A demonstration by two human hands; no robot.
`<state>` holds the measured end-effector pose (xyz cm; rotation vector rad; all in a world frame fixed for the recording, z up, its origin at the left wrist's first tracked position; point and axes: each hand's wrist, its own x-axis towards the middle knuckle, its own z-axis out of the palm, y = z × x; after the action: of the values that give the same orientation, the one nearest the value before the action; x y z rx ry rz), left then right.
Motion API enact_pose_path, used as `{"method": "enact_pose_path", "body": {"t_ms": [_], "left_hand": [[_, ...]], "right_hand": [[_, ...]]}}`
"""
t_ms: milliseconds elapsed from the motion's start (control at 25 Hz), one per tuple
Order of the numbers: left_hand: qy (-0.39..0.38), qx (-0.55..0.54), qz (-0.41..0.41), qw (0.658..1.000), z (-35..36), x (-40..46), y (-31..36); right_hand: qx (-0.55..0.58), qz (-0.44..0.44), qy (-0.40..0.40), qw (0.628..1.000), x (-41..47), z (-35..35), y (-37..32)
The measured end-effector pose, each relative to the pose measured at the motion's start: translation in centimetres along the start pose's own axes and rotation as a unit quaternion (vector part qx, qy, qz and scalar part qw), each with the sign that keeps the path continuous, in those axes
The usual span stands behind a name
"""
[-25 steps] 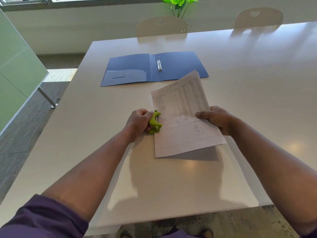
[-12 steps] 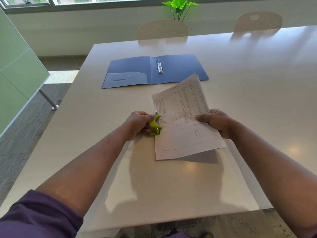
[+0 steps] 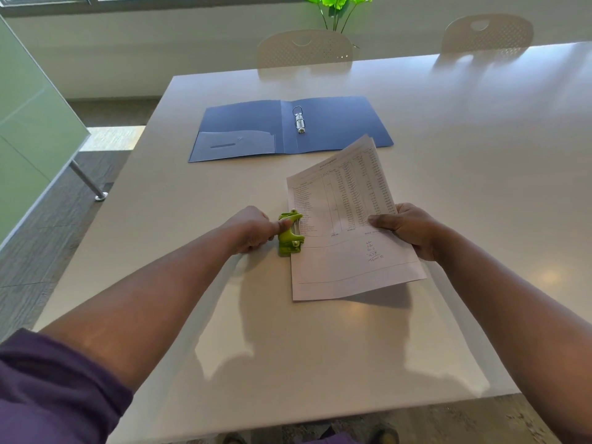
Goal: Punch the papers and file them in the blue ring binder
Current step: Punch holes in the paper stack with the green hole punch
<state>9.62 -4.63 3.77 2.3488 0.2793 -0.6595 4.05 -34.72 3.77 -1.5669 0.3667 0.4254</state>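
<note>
A small green hole punch (image 3: 290,234) stands on the white table (image 3: 320,347), and the left edge of the printed papers (image 3: 349,225) is slid into its slot. My left hand (image 3: 253,230) grips the punch, thumb on top of its lever. My right hand (image 3: 411,230) pinches the papers' right edge and lifts that side slightly off the table. The blue ring binder (image 3: 288,128) lies open flat farther back, its metal rings (image 3: 299,119) closed at the spine and a clear pocket on the left cover.
Two pale chairs (image 3: 304,48) (image 3: 487,33) stand at the table's far edge, with a green plant (image 3: 336,4) behind them. A frosted green glass partition (image 3: 28,129) on a metal foot stands left of the table.
The head view has tilted slightly. My left thumb has shifted onto the punch's lever; the papers stay in the slot, held as before.
</note>
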Motion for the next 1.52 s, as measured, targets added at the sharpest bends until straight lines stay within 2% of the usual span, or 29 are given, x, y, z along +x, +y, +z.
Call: {"method": "enact_pose_path", "body": {"t_ms": [120,280,440,600,920,1120,1360,1520], "left_hand": [[0.015,0.029,-0.001,0.999,-0.1,0.1,-0.2],[0.083,0.136,0.030,0.987,0.7,-0.5,-0.2],[0.091,0.161,0.021,0.983,1.2,-0.5,-0.7],[0.117,0.232,0.016,0.965,1.6,-0.9,-0.6],[0.128,0.258,0.024,0.957,1.7,-0.8,-0.7],[0.117,0.270,0.023,0.956,1.4,-1.0,-0.4],[0.023,0.188,0.040,0.981,0.7,-0.4,1.1],[-0.002,0.202,0.042,0.979,0.4,-0.2,1.6]], "right_hand": [[-0.005,-0.006,0.000,1.000,-0.1,0.0,-0.1],[-0.007,-0.003,0.005,1.000,-0.6,0.3,-0.3],[-0.009,-0.004,0.011,1.000,-1.2,0.6,-0.5],[-0.007,-0.010,0.009,1.000,-1.5,0.7,-0.6],[-0.013,-0.013,0.008,1.000,-1.8,0.9,-0.8],[-0.016,-0.008,0.004,1.000,-1.7,0.7,-0.7],[-0.022,-0.005,0.005,1.000,-1.3,0.5,-0.6],[-0.031,-0.009,0.005,0.999,-0.5,0.2,-0.2]]}}
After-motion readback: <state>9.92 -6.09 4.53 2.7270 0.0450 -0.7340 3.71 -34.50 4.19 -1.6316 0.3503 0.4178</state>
